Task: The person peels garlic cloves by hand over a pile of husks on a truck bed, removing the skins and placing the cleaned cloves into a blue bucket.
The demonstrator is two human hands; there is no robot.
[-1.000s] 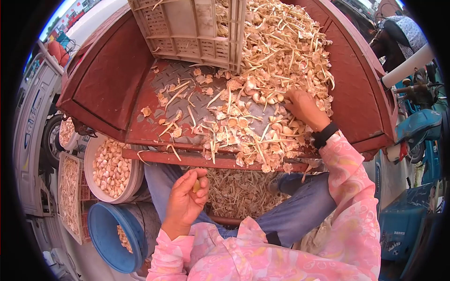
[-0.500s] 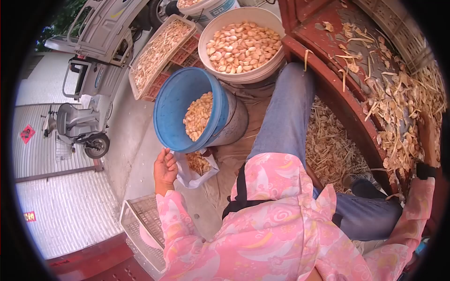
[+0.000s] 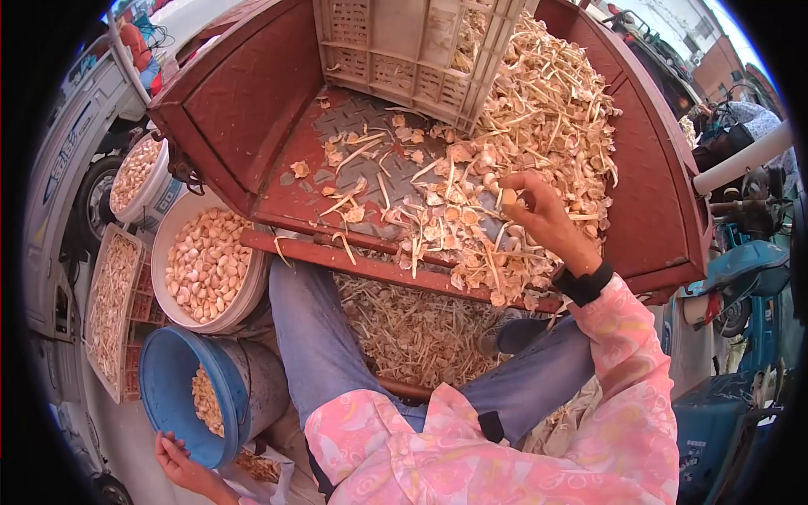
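Note:
My right hand [image 3: 543, 217] is over the front of a heap of garlic skins and dry stalks [image 3: 555, 109] on a red metal cart bed [image 3: 244, 109]. Its fingers are bent together in a pinch, a tan piece or covering showing at one tip; what they hold, if anything, I cannot make out. At the lower left, my left hand [image 3: 178, 461] is by the rim of a blue bucket [image 3: 172, 370], fingers loosely bent and a little apart, nothing visible in them. Peeled garlic cloves [image 3: 207, 404] lie inside that bucket.
A white tub of garlic cloves [image 3: 210, 265] stands beyond the blue bucket, near another white bucket [image 3: 139, 172] and a crate of scraps [image 3: 109, 311]. A plastic crate [image 3: 412, 55] stands on the cart bed. Garlic skins [image 3: 421, 328] cover the ground between my legs.
My view has swung to the right, bringing the whole cart bed and its heap into sight. My left hand's fingers have loosened beside the bucket; the right hand remains at the heap.

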